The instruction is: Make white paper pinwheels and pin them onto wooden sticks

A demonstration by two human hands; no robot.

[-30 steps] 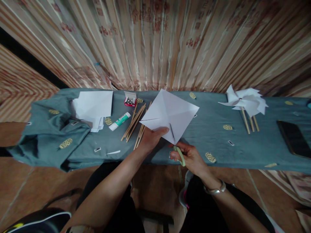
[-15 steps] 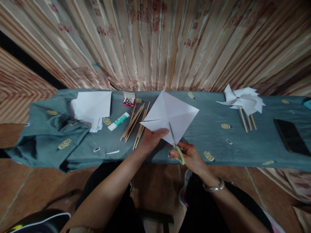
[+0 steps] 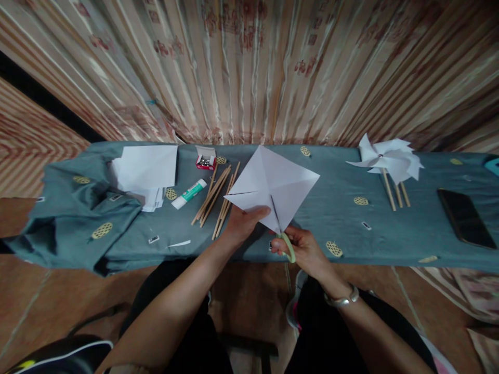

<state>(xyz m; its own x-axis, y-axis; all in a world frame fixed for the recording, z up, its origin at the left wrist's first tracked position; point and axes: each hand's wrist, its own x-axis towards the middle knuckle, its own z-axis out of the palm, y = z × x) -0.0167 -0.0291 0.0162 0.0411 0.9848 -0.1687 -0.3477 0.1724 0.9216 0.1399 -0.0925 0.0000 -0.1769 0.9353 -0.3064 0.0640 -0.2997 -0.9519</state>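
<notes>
A white square sheet of paper (image 3: 278,182) with diagonal creases is held up over the table, one corner pointing away from me. My left hand (image 3: 244,222) grips its near-left edge, thumb on top and the fingers hidden underneath. At the left corner a slit runs inward toward the middle. My right hand (image 3: 298,246) is closed round the light green handles of a pair of scissors (image 3: 287,246). Their blades lie along the near corner of the paper, pointing to its centre.
Left on the cloth-covered table (image 3: 331,208) are stacked papers (image 3: 150,166), a glue stick (image 3: 189,194), a small red box (image 3: 206,161) of pins and several wooden sticks (image 3: 214,195). Paper pinwheels (image 3: 390,158) on sticks and a phone (image 3: 465,218) lie right. A curtain (image 3: 253,78) hangs behind.
Both hands, the paper and the scissors stay almost exactly where they were. The view has shifted very slightly.
</notes>
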